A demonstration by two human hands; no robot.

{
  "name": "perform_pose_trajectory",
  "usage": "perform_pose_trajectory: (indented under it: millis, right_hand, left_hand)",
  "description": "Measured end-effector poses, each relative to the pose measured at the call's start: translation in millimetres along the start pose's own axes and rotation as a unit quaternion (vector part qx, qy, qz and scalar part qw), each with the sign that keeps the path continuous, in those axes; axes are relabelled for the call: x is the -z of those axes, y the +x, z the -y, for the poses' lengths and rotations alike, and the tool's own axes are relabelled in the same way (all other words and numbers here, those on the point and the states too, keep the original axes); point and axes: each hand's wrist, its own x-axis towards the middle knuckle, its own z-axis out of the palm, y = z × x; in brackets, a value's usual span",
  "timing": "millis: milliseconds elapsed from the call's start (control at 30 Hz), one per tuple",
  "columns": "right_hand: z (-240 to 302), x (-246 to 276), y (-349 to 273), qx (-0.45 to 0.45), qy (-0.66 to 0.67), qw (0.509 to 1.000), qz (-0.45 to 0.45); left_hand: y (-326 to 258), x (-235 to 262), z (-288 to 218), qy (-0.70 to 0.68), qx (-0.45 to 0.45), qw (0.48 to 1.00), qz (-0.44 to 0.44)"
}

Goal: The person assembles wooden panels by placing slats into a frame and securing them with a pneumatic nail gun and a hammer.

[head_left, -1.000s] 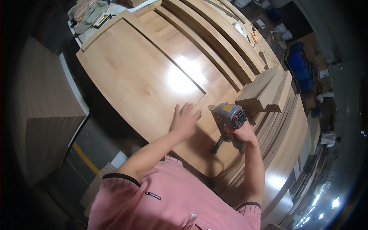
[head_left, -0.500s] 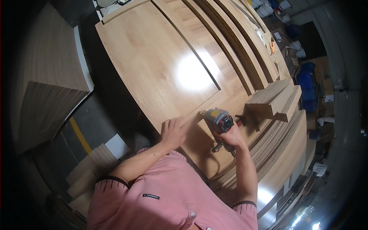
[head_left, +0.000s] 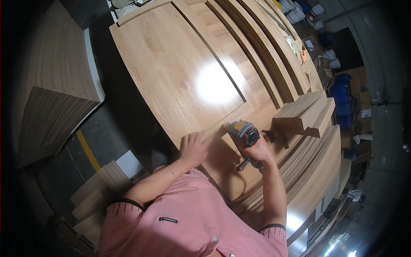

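My right hand (head_left: pixel 258 150) is wrapped around the handle of a grey air nail gun (head_left: pixel 242 130) with a yellow label and a black and red end cap. Its nose meets a narrow wooden strip (head_left: pixel 233 115) along the near edge of a light wood panel (head_left: pixel 167 68). My left hand (head_left: pixel 193 149) is closed over the strip's left end at the panel's near corner, fingers bent and pressing down. A hose loops below the gun, partly in shadow.
Short board offcuts (head_left: pixel 299 113) are piled right of the gun, beside a dark tool partly hidden there. Stacked boards (head_left: pixel 295 167) lie near my right forearm. At far left stands a tall sheet stack (head_left: pixel 60 103). Blue containers (head_left: pixel 341 96) sit beyond the bench.
The view has shifted slightly. Both hands and the nail gun stay in nearly the same place against the strip.
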Motion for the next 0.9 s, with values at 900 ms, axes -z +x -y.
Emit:
perform_pose_trajectory:
  millis: [900]
  right_hand:
    - [31, -83, -38, 0.099, 0.065, 0.983, 0.144]
  left_hand:
    - [-42, -5, 25, -0.095, 0.055, 0.985, -0.132]
